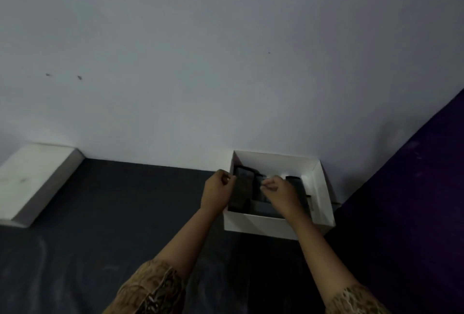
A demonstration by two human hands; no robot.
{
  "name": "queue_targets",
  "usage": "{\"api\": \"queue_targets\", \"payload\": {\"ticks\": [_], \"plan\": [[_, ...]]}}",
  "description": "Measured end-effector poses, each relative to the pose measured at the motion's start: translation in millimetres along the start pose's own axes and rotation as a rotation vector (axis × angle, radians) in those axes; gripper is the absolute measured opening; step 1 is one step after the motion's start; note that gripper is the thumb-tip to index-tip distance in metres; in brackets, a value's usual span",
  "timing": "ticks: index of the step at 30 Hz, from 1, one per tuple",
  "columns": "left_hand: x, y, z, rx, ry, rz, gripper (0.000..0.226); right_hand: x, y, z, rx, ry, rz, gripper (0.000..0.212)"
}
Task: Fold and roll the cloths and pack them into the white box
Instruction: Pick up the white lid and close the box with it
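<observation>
The white box (319,188) stands open against the wall at the right of the dark surface. Several dark rolled cloths (242,188) lie side by side in it. My left hand (217,189) is at the box's left wall, its fingers curled at the leftmost roll. My right hand (278,193) is inside the box over the middle rolls, fingers bent and pinching at a roll there. The dim light hides how firmly either hand grips. The right part of the box's floor shows white.
The white box lid (32,183) lies upside down at the far left against the wall. A dark grey surface (113,225) covers the foreground. A purple fabric (414,200) rises at the right. A pale wall (226,62) stands close behind.
</observation>
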State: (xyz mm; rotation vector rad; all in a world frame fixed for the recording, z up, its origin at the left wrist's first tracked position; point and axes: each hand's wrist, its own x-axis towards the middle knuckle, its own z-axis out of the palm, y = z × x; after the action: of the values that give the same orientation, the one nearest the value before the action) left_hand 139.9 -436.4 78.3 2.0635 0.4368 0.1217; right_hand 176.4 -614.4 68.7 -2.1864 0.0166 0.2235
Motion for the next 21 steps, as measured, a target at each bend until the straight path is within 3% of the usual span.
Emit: {"api": "queue_targets", "payload": {"ticks": [8, 21], "plan": [[-21, -81, -138, -0.098, 0.256, -0.127, 0.018, -46, -67, 112, 0.040, -0.218, -0.178, 0.008], [-10, -257, -368, -0.117, 0.500, -0.452, 0.025, -103, -175, 316, -0.047, -0.551, -0.132, 0.014]]}}
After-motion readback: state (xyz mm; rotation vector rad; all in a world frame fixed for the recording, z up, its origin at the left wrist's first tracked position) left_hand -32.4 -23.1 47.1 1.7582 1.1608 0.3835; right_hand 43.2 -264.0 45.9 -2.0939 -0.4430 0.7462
